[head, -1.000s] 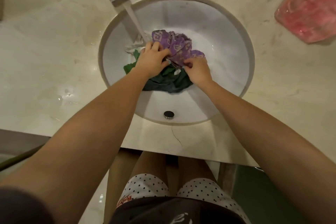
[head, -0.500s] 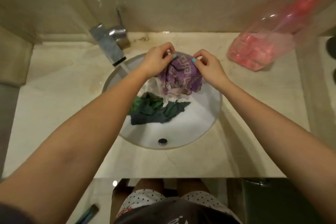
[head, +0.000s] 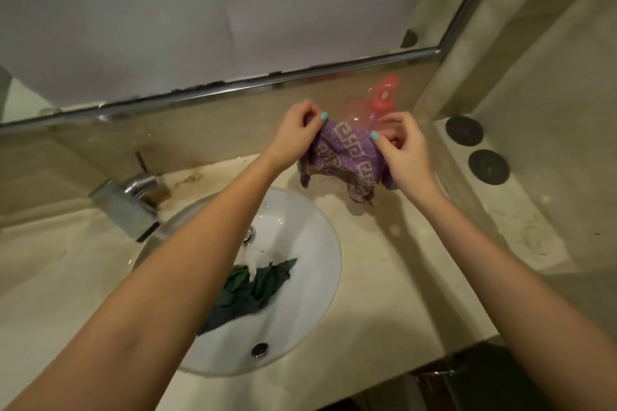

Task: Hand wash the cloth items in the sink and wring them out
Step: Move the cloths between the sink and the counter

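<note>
A purple cloth (head: 347, 157) with a pale key pattern hangs in the air above the counter, behind and to the right of the white round sink (head: 314, 264). My left hand (head: 295, 135) pinches its upper left edge. My right hand (head: 405, 150) pinches its upper right edge, and the cloth is stretched between them. Inside the sink lie a dark green cloth (head: 253, 290) and a bit of white cloth (head: 255, 260), partly hidden by my left forearm.
A square metal tap (head: 128, 203) stands at the sink's left rear. A pink transparent bottle (head: 384, 100) stands behind the purple cloth against the wall. Two dark round discs (head: 489, 166) sit on the raised ledge at the right. A mirror edge (head: 233, 90) runs above.
Both hands have lifted the purple cloth out of the sink, up and to the right, and spread it between them. The view has tilted upward toward the mirror.
</note>
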